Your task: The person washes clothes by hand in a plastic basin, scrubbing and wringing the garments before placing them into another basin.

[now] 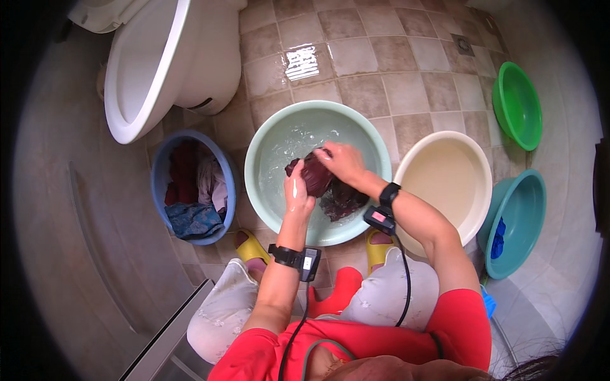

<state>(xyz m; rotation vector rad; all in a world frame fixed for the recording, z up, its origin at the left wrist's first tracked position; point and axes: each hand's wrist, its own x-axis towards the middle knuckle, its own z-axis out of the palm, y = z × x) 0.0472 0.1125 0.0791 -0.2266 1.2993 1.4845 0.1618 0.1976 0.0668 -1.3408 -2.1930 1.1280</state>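
A pale green basin [263,219] of water stands on the floor in front of me. Over its middle, a dark maroon wet garment [316,178] is bunched between my hands, and its lower end trails into the water. My left hand [298,192] grips the bunch from the left side, thumb up and wet. On the upper right, my right hand [345,163] is closed on the same cloth, slightly blurred. The exact kind of garment cannot be made out.
At left is a blue tub [157,184] with red, pale and blue-patterned clothes. A cream basin [483,190] of cloudy water sits right, near a teal basin [540,216] with blue cloth and a green basin [521,108]. A toilet [210,63] stands far left; a floor drain [462,44] far right.
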